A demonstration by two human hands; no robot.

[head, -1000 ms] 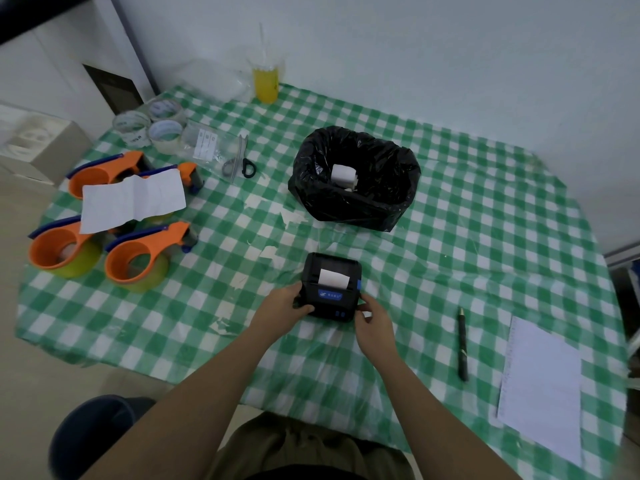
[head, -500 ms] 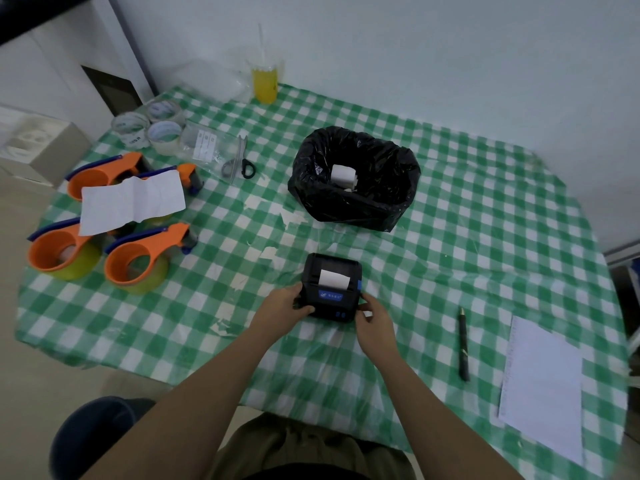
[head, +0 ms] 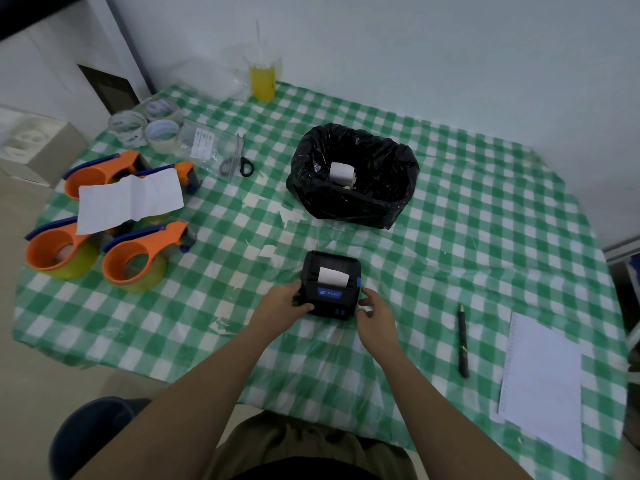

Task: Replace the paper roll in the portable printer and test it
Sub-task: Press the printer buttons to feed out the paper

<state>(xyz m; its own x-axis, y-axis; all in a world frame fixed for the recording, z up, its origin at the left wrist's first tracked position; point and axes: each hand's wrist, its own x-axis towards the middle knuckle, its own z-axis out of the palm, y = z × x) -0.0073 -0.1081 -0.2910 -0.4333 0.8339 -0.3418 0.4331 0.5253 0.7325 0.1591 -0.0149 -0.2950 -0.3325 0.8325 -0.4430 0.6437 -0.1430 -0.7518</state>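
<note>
A small black portable printer (head: 329,289) with a blue label stands on the green checked tablecloth (head: 467,237) near the front middle. A white strip of paper (head: 333,274) shows in its top slot. My left hand (head: 281,304) grips the printer's left side. My right hand (head: 375,315) rests at its right front corner, fingers curled beside the blue side button. Behind the printer, a black bag-lined bin (head: 353,174) holds a white paper roll (head: 342,172).
Three orange tape dispensers (head: 135,256) and a white sheet (head: 130,199) lie at the left. Tape rolls (head: 145,128), scissors (head: 239,159) and a yellow drink cup (head: 262,79) stand at the back. A black pen (head: 463,341) and a white notepad (head: 540,386) lie right.
My right hand has shifted slightly outward along the printer's right front corner. The left hand and the printer stay in place.
</note>
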